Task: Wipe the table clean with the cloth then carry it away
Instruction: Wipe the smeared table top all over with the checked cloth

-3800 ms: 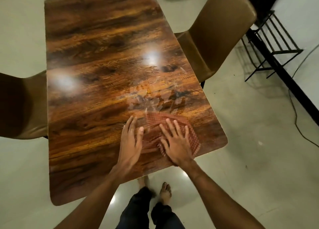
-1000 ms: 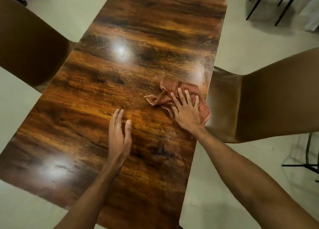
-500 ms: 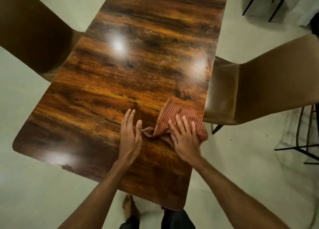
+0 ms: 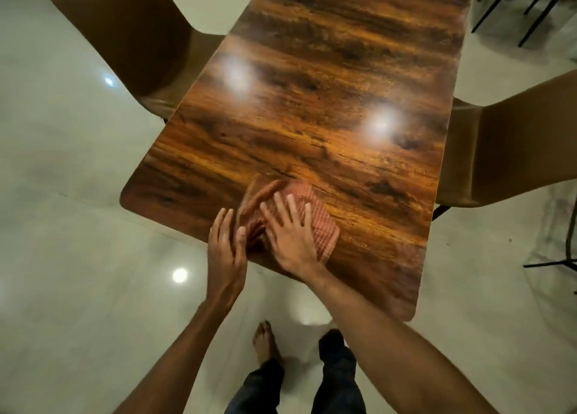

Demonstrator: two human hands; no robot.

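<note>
A red checked cloth (image 4: 321, 223) lies bunched on the glossy dark wooden table (image 4: 327, 101), close to its near edge. My right hand (image 4: 290, 235) presses flat on the cloth with fingers spread. My left hand (image 4: 226, 251) lies flat at the table's near edge, its fingers straight, right beside the cloth's left side. The part of the cloth under my right palm is hidden.
A brown chair (image 4: 131, 35) stands at the table's left side and another brown chair (image 4: 512, 145) at its right. Black metal legs (image 4: 512, 4) show at the top right. Pale shiny floor (image 4: 78, 257) surrounds the table. My feet (image 4: 265, 345) are below the near edge.
My right hand has dragged the cloth left and toward the near edge. My left hand has slid back to the edge beside it. The view has shifted left along the table.
</note>
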